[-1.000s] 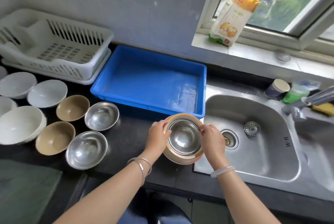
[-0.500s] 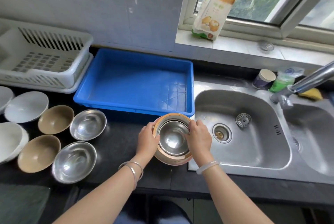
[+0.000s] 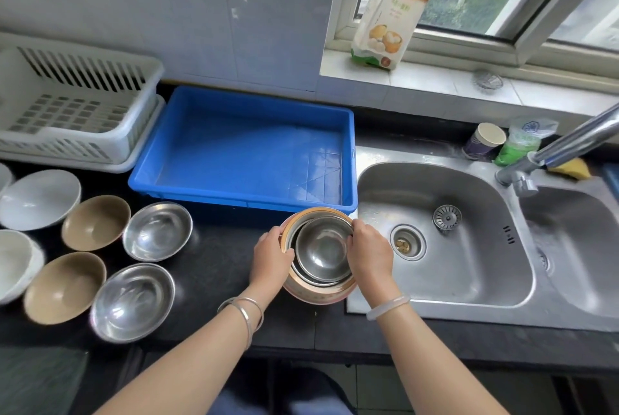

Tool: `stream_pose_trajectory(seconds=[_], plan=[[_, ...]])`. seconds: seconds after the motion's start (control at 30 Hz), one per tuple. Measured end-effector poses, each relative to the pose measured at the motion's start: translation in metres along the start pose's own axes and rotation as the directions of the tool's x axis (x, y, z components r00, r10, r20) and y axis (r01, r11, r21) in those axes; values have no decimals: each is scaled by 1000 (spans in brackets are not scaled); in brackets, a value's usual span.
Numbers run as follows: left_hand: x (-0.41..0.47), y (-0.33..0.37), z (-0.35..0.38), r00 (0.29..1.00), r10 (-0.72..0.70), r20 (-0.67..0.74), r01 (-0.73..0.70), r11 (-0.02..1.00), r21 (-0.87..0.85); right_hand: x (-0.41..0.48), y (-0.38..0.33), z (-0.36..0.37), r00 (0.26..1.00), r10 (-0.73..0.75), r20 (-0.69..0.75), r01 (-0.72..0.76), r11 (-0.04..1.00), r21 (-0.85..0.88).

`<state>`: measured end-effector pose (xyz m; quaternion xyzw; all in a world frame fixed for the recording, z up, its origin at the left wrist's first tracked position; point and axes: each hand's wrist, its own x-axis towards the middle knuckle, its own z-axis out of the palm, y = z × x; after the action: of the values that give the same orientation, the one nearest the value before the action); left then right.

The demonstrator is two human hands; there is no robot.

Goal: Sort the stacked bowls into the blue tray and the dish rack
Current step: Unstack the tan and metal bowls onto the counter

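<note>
Stacked bowls (image 3: 320, 257) sit at the front edge of the glossy black counter (image 3: 214, 267), right where it meets the brushed steel sink (image 3: 435, 280). It's a peach-rimmed round outer bowl (image 3: 318, 295) with shiny steel ones nested inside. The top steel bowl (image 3: 323, 252) looks a bit off-centre in the nest.

The left hand (image 3: 271, 255) has its fingers curled round the peach rim. The right hand (image 3: 370, 255) is curled onto the rim of the top steel bowl on the other side.

Off to the left, six loose bowls are in view: two dented-looking steel bowls (image 3: 133, 302), two matte tan bowls (image 3: 65, 287) and two smooth white bowls (image 3: 40, 198).

Just behind the stack is the rectangular blue plastic tray (image 3: 246, 153), nothing in it. The slatted white plastic dish rack (image 3: 77, 106) is beside it, against the grey tiled wall.
</note>
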<state>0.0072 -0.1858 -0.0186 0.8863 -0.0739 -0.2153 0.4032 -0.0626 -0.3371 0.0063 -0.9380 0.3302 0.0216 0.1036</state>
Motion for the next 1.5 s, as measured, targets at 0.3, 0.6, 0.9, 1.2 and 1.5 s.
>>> stream_pose_trajectory(seconds=[0.3,0.6,0.9,1.2,1.5], plan=[[1,3,2,1000,0,12,0,999,46,0,8,-12,993,47,-106,-36,993,108],[2,11,3,1000,4,-21,-2,994,113,-13,26,-18,978,197,-68,-141,865,481],[-3,21,-4,995,68,-75,-55,986,159,-15,37,-24,969,247,15,-209,785,583],[-5,37,-5,970,144,-196,-113,981,158,-14,40,-38,970,234,61,-220,747,628],[-14,43,-37,957,42,-288,-51,998,-24,0,25,-73,987,159,14,-122,697,707]])
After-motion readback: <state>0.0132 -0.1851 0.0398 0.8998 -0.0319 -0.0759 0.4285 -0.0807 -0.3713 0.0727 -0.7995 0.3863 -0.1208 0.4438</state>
